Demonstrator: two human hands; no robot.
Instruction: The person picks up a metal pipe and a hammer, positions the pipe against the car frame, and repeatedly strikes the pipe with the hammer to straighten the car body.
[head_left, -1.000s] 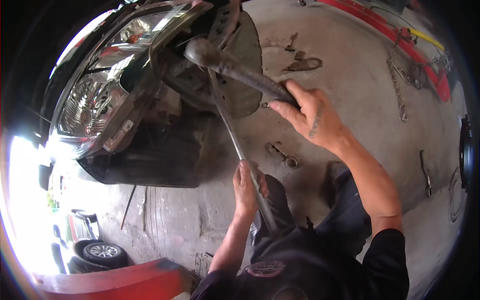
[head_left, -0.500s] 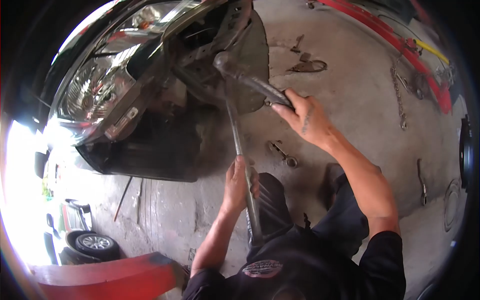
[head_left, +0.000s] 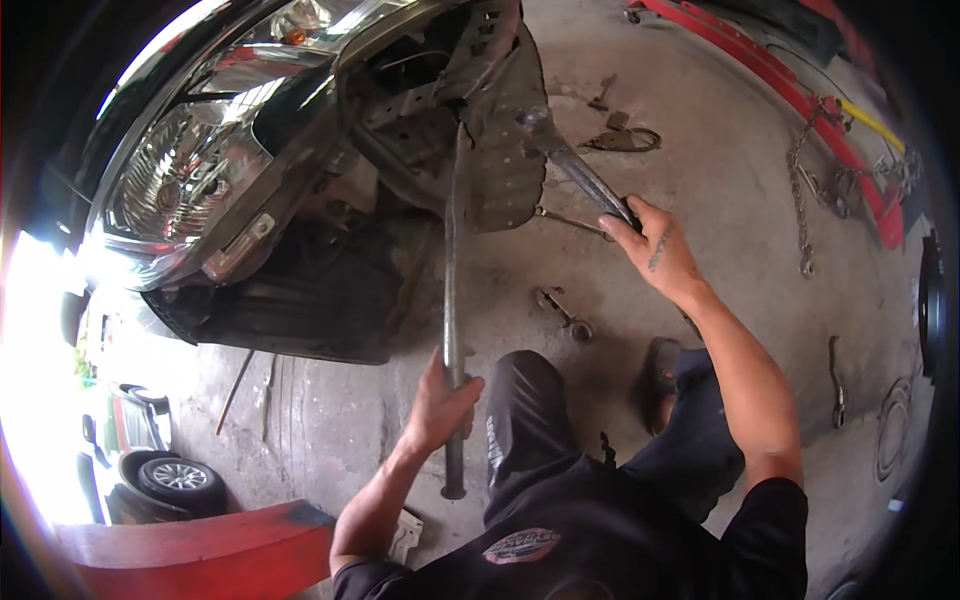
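Observation:
My left hand is wrapped round a long metal pry bar, near its lower end. The bar stands almost upright in view, its far tip against or inside the exposed metal structure at the car's front corner; the exact contact is hard to see. My right hand grips the handle of a hammer. The hammer's head is in the air to the right of the bar's tip, apart from it, in front of the dark wheel-well panel.
A headlight and black lower trim lie left of the bar. Loose tools and a clamp are on the concrete floor. A red frame with a chain stands right; a red beam and wheel are lower left.
The hammer has swung right, away from the bar's tip, with my right hand. My left hand and the bar's lower end have shifted left and the bar is more upright.

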